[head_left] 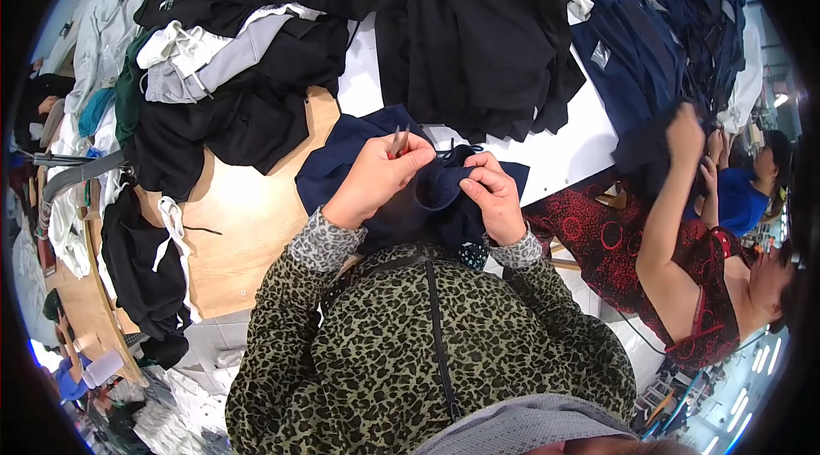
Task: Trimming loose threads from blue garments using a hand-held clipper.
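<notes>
**Snips and navy cloth in my hands**

My left hand (376,177) closes around a pair of small metal snips (400,140), whose tips point up. My right hand (493,196) pinches a fold of the dark navy garment (431,190), bunched between both hands just above my chest, over the wooden table (243,224). Black garments (478,28) lie heaped beyond it. To my right, a person in a red patterned dress (683,284) handles navy cloth (632,53).

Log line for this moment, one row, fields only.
left hand: holds small metal snips | right hand: pinches navy garment | table: dark clothing piles | co-worker's hand: on navy cloth
</notes>
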The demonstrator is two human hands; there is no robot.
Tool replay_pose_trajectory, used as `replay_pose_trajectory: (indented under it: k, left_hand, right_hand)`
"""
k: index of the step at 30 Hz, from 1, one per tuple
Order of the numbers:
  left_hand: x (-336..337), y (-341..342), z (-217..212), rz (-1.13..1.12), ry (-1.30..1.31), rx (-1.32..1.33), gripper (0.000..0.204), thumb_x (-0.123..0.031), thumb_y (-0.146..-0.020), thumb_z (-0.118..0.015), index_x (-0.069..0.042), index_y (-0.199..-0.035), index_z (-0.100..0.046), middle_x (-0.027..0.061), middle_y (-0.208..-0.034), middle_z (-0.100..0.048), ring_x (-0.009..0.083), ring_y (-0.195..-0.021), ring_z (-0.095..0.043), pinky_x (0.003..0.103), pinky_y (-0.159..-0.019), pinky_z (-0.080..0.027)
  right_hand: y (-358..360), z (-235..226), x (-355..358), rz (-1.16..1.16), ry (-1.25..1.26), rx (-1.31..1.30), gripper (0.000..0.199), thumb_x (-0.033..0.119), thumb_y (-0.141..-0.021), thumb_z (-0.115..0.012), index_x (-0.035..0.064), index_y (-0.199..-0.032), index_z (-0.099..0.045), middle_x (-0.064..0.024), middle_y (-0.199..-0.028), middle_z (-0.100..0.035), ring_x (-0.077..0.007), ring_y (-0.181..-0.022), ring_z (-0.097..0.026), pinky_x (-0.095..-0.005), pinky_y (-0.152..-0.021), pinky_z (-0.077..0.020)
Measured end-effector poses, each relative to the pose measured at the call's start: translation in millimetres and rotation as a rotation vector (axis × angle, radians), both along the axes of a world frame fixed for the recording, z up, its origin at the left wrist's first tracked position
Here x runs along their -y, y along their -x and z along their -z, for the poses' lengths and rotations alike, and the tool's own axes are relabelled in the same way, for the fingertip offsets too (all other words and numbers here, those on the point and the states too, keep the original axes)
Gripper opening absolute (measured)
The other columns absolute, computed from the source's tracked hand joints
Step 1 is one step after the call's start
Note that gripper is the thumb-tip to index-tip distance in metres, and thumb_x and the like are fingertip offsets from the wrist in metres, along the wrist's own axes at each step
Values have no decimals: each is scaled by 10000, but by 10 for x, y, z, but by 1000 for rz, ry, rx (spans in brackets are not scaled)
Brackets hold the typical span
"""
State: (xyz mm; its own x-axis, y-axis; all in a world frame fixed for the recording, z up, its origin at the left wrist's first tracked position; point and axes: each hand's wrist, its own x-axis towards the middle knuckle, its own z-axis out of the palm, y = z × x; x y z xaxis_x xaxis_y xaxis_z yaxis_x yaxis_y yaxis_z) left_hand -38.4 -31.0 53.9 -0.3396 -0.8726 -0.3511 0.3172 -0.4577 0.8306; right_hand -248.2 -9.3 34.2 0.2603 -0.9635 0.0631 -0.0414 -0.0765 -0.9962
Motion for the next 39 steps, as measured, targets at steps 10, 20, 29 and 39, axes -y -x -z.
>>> replay_pose_trajectory:
  k: [10, 20, 29, 39]
  left_hand:
    - [-196, -1, -257, 63, 698, 602, 445, -97, -817, -671, -15, -1218, -498, 70, -857, -599, 100, -724, -542, 242, -651, -450]
    - [-232, 124, -116, 156, 428, 484, 368, -103, -792, -688, 0, -1025, -422, 153, -792, -638, 258, -730, -644, 330, -660, -483]
    - [-202, 150, -112, 178, 457, 499, 344, -56, -815, -673, -3, -1040, -419, 63, -778, -605, 80, -705, -556, 238, -617, -446]
    - [-155, 150, -82, 216, 387, 439, 301, -54, -826, -666, -10, -1012, -433, 41, -768, -594, 65, -699, -545, 224, -612, -440]
  right_hand:
    - [-140, -167, -28, 208, 366, -362, 100, 18, -767, -677, -40, -787, -597, -105, -895, -516, -196, -717, -511, -271, -623, -411]
    - [-157, -114, -63, 194, 355, -337, 77, -11, -753, -661, -39, -810, -617, -111, -882, -522, -203, -710, -524, -273, -607, -418]
    - [-157, -104, -59, 184, 363, -338, 74, -11, -749, -657, -35, -812, -625, -116, -879, -529, -210, -719, -535, -275, -607, -424]
    - [-151, -126, -55, 172, 361, -364, 70, -1, -752, -659, -31, -803, -622, -115, -864, -531, -212, -710, -535, -278, -592, -418]
